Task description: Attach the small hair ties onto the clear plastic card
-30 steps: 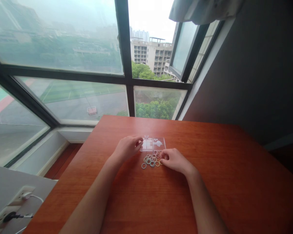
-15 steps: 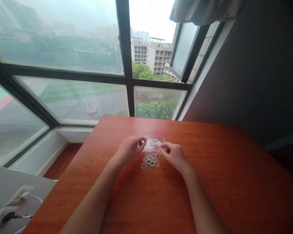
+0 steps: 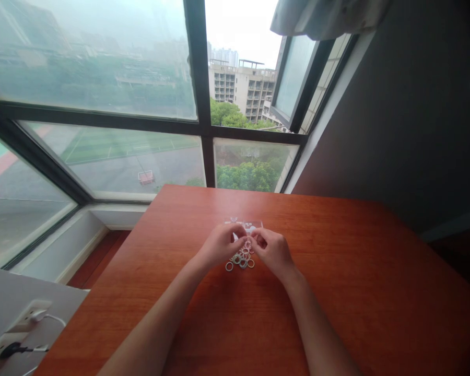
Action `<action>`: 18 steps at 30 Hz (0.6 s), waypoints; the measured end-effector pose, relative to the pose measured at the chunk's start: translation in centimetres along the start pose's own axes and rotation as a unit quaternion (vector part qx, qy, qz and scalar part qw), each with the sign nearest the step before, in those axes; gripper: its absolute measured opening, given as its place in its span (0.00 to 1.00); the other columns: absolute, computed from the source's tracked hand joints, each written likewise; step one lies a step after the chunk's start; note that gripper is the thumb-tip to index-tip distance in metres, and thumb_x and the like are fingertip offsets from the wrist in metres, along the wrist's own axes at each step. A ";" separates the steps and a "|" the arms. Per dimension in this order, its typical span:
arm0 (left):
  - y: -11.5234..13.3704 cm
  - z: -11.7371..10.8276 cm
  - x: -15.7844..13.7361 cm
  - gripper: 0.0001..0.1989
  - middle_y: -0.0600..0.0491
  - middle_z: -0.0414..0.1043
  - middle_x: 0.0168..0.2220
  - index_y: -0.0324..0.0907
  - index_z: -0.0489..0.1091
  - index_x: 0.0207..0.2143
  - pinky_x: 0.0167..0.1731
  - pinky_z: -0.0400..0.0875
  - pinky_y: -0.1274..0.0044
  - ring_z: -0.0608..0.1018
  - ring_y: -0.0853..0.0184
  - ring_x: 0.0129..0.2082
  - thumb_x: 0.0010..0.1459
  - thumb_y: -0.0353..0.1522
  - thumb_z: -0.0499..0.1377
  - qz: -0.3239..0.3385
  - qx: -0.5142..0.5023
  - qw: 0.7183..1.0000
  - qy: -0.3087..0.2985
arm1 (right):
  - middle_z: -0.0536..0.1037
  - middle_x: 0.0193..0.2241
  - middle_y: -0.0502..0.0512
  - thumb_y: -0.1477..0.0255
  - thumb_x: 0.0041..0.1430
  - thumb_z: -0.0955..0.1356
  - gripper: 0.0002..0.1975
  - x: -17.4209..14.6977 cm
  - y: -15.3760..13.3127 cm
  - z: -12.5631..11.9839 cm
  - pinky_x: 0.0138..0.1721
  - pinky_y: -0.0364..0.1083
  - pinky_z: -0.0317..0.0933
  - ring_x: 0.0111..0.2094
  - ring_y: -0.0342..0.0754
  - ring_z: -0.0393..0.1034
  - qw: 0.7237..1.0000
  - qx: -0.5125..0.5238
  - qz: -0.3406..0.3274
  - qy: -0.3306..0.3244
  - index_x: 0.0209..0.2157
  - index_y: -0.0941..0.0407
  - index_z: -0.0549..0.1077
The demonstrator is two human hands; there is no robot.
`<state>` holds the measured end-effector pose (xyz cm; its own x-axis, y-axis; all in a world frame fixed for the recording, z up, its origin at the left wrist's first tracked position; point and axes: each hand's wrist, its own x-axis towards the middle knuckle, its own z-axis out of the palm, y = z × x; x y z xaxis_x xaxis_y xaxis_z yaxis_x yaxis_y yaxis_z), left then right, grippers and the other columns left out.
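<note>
- And here are the rings [image 3: 242, 257], a loose little heap of slim hoops in pale pinks, greens and greyish blue, overlapping in the middle of the reddish-brown worktop [image 3: 227, 326], just below the two hands!
- One ring, bluish-grey, lies flat at the near left edge of the heap; a pale yellowish one sits at the near right, both showing their round open centres.
- Just beyond the heap lies the clear plastic case [image 3: 258, 225], flat on the worktop, white markings showing through, its near part hidden behind the hands.
- Now the left hand [image 3: 221, 244]: in from the left, back of the hand up, index finger arched over, thumb pointing right beneath it.
- Across from it, the right hand [image 3: 274, 249], angled in from the right, knuckles raised, fingers curled inward, thumb and forefinger drawn close.
- The tips of both hands come together right above the far edge of the heap; whether the fingers of either grasp a ring, I cannot tell, so small is that spot.
- Both bare forearms slant inward from the near edge, wrists over the worktop.
</note>
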<state>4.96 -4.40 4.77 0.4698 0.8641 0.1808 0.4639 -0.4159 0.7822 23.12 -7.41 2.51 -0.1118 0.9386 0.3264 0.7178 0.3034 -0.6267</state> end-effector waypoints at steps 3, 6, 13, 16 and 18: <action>0.0 -0.2 0.0 0.08 0.55 0.73 0.26 0.38 0.73 0.30 0.25 0.61 0.82 0.69 0.73 0.25 0.57 0.31 0.56 -0.001 0.000 1.000 -0.002 | 0.73 0.21 0.49 0.68 0.60 0.66 0.08 0.0 0.0 0.0 0.30 0.39 0.56 0.24 0.42 0.65 1.000 -0.003 -0.003 0.004 0.33 0.54 0.76; -0.1 -0.4 0.0 0.08 0.55 0.73 0.26 0.38 0.74 0.30 0.26 0.62 0.82 0.70 0.73 0.25 0.57 0.32 0.56 -0.002 -0.004 1.000 -0.001 | 0.73 0.21 0.49 0.67 0.60 0.66 0.08 0.0 -0.1 0.0 0.30 0.40 0.56 0.24 0.43 0.65 1.000 -0.006 0.001 0.006 0.33 0.54 0.76; -0.4 0.1 0.0 0.07 0.55 0.72 0.25 0.38 0.73 0.30 0.26 0.62 0.82 0.70 0.73 0.25 0.55 0.30 0.56 0.010 0.000 1.000 -0.010 | 0.74 0.22 0.49 0.68 0.60 0.65 0.08 0.0 -0.7 0.1 0.31 0.40 0.57 0.25 0.43 0.66 1.000 -0.002 -0.020 0.005 0.34 0.54 0.76; -0.9 0.0 0.2 0.06 0.55 0.72 0.25 0.38 0.72 0.28 0.26 0.61 0.82 0.69 0.73 0.25 0.55 0.30 0.56 0.013 0.021 1.000 0.007 | 0.74 0.22 0.49 0.69 0.60 0.66 0.07 -0.1 -0.7 0.1 0.31 0.40 0.56 0.25 0.42 0.66 1.000 -0.004 -0.024 0.003 0.33 0.54 0.76; -1.5 -0.3 0.3 0.06 0.55 0.72 0.26 0.38 0.72 0.29 0.26 0.61 0.81 0.69 0.73 0.24 0.55 0.30 0.56 0.006 0.042 0.998 0.045 | 0.74 0.22 0.49 0.70 0.60 0.66 0.07 0.0 -0.5 0.0 0.31 0.39 0.56 0.25 0.42 0.66 1.000 -0.009 -0.022 0.007 0.33 0.54 0.75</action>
<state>4.15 -3.39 3.81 0.4071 0.8798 0.2454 0.5225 -0.4447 0.7274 22.74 -7.59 2.78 -0.1345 0.9217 0.3638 0.7252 0.3417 -0.5978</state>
